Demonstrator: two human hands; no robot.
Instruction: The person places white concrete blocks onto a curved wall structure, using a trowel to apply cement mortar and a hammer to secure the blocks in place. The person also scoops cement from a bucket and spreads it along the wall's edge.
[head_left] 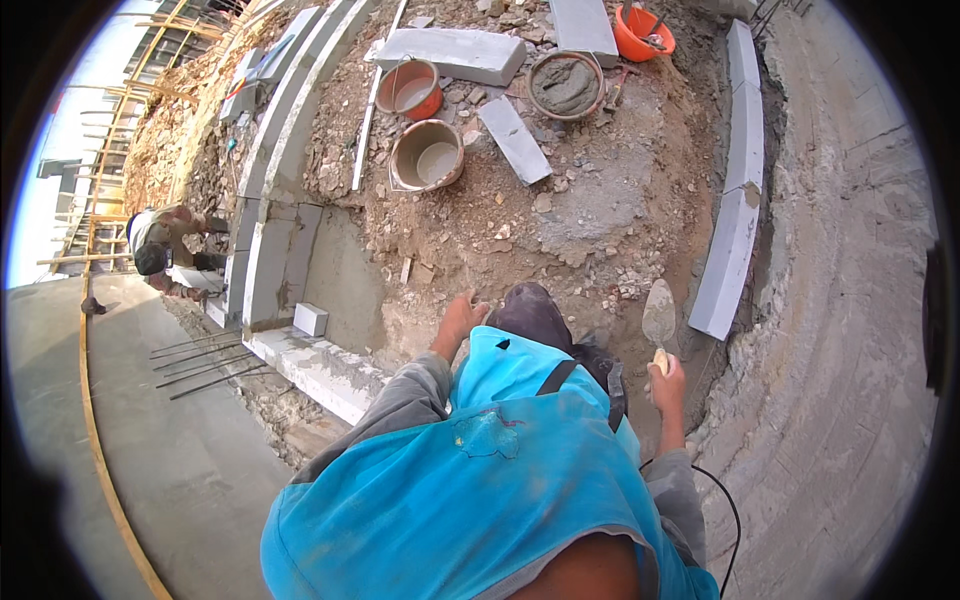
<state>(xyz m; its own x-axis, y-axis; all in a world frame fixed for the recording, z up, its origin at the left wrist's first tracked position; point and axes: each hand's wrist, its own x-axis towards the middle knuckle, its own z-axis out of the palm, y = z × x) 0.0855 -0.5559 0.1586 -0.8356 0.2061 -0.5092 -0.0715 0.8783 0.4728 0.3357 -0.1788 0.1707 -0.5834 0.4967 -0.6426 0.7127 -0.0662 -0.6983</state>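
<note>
My right hand [667,388] is closed around the handle of a trowel [659,312], whose pale blade points away from me, smeared with grey mortar. My left hand [460,320] hovers beside my bent knee [533,310]; its fingers look apart, and I see nothing in them. To the right of the trowel runs a low row of grey blocks [727,262]. On the left, a small block [311,319] sits at the corner of a low block wall [320,370].
Ahead on rubble stand a bucket of mortar [566,86], two buckets with greyish contents [427,155] [409,90] and an orange bucket [643,35]. Loose blocks [515,140] lie among them. Rebar ends [215,365] stick out at left, where another person [165,245] crouches.
</note>
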